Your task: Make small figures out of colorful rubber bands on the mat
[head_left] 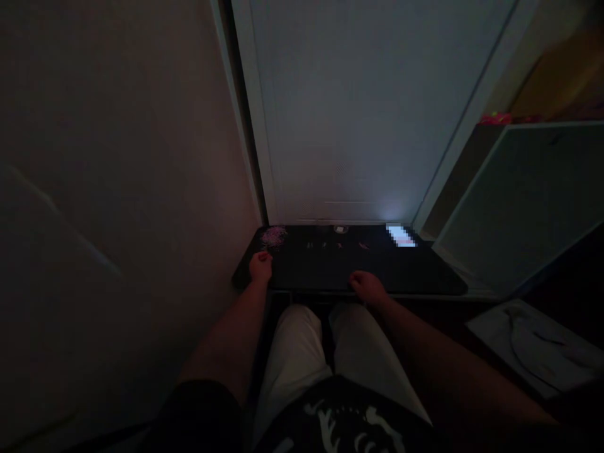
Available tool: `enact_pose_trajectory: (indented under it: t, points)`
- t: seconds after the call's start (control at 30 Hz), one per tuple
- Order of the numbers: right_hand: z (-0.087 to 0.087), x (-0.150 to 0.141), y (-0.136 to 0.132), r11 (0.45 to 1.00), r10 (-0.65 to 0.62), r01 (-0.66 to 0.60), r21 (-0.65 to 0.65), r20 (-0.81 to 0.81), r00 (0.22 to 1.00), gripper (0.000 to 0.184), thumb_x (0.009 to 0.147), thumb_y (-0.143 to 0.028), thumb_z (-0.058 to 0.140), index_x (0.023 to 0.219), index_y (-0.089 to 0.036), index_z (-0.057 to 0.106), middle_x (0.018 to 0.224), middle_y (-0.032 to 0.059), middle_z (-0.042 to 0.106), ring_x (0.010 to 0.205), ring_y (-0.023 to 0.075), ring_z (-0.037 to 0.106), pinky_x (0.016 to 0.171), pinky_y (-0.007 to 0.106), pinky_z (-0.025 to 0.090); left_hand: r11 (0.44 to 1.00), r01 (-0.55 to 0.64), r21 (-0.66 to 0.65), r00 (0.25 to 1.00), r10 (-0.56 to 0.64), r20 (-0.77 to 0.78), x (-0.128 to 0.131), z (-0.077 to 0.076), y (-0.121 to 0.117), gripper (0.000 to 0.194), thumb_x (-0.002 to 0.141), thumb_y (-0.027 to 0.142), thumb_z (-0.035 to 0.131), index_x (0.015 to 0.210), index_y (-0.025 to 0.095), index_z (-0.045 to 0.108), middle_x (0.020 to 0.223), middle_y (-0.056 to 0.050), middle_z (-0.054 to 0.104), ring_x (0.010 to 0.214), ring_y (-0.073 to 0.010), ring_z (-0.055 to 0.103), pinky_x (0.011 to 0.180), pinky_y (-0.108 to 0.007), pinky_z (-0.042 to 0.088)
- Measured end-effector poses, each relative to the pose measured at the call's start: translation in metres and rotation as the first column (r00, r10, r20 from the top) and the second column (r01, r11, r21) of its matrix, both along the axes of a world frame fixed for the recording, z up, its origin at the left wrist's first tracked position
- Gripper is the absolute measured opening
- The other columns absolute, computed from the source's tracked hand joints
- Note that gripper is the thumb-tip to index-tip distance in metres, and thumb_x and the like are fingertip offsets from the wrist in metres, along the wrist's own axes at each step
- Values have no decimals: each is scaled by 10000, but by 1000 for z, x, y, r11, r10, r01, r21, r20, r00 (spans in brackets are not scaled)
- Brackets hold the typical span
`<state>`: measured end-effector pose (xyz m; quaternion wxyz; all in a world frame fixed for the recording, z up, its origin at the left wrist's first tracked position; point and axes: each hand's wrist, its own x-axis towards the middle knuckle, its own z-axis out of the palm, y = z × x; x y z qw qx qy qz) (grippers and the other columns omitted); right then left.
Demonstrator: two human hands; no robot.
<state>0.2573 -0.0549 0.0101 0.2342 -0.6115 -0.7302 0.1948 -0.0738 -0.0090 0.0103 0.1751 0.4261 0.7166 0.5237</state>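
My left hand (261, 267) is over the left end of a black table (311, 274), just in front of a loose pile of small pink pieces (273, 236). Its fingers are curled together, and anything between them is too dark and small to make out. Near the table's front edge, right of the middle, rests my right hand (367, 286) with its fingers closed; their inner side is hidden. Between the hands and farther back, several tiny pieces (340, 245) lie in a spaced row. Behind that row sits a small clear dish-like thing (340, 229) with something pale in it.
A lit, blurred-out screen (401, 234) lies at the table's back right. A white door-like panel (349, 126) rises behind the table, and a plain wall (127, 157) stands close on the left. To the right are a pale cabinet-like panel (528, 189) and a whitish board (538, 346) lower down.
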Motion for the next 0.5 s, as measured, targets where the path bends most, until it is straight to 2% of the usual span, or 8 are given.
enact_pose_trajectory:
  t: [0.17, 0.5]
  points:
    - [2, -5, -11, 1000, 16, -17, 13, 58, 998, 172, 751, -219, 467, 752, -191, 637, 727, 12, 647, 662, 132, 553, 569, 229, 324, 1000, -6, -2, 998, 6, 66, -1, -6, -6, 234, 731, 230, 554, 943, 144, 604, 912, -78, 681, 806, -137, 642, 704, -252, 504]
    - [4, -4, -8, 999, 31, -32, 5, 142, 989, 200, 764, -238, 449, 778, -193, 644, 764, 19, 656, 689, 128, 552, 572, 221, 320, 998, 12, 58, 988, -21, 156, -7, -10, 2, 232, 751, 244, 559, 938, 107, 581, 906, -108, 683, 773, -125, 654, 667, -228, 519]
